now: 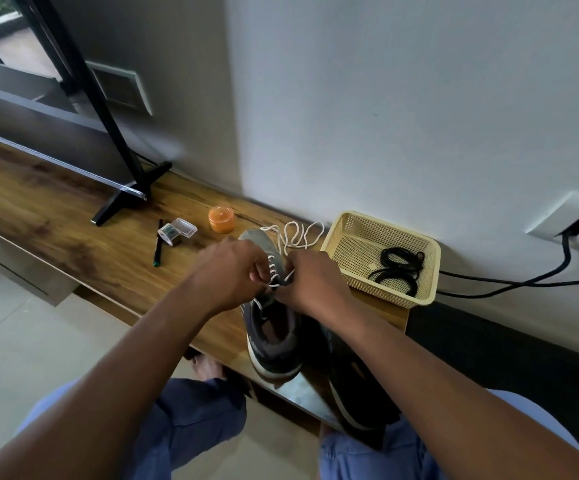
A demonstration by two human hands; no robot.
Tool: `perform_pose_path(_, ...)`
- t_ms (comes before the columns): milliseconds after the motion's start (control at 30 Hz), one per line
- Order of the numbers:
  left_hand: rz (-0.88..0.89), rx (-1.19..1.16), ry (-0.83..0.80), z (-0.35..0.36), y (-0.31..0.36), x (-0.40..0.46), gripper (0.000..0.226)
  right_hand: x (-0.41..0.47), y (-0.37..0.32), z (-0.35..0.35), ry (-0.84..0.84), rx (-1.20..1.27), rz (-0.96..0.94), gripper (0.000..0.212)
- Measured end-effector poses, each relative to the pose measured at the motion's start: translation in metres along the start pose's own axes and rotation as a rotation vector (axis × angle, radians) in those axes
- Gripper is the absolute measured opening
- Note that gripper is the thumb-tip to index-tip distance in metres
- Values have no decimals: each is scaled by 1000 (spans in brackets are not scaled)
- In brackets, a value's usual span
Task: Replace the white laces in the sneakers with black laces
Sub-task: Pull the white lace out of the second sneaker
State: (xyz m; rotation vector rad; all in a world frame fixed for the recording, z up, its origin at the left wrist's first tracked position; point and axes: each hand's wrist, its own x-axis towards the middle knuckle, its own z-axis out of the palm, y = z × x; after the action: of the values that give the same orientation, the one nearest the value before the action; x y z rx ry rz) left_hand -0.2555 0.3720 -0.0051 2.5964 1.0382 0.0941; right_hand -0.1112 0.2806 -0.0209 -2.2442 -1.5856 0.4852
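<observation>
A grey sneaker (272, 337) stands on the wooden shelf (73, 230), toe toward the wall, with a white lace (298, 233) threaded through its eyelets. The lace's loose end lies in loops beyond the toe. My left hand (227, 275) pinches the lace at the left side of the eyelets. Curled fingers of my right hand (310, 282) grip the lace on the right side. A second dark sneaker (357, 389) lies under my right forearm. Black laces (399, 270) lie coiled in a yellow mesh basket (426, 271).
An orange candle jar (221, 219), a small clear box (176, 231) and a pen (158, 247) sit left of the shoe. A TV stand foot (125, 199) stands further left. Black cables (523, 282) run from a wall socket on the right.
</observation>
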Motion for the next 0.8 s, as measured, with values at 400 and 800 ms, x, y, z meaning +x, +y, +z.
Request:
perform_pose_path(400, -108, -247, -35, -14, -13, -7, 12, 2, 3, 4, -46, 55, 39, 30)
perform_pose_path(800, -422, -1156, -267, -32, -37, -7, 24, -2, -1, 6, -50, 75, 38, 18)
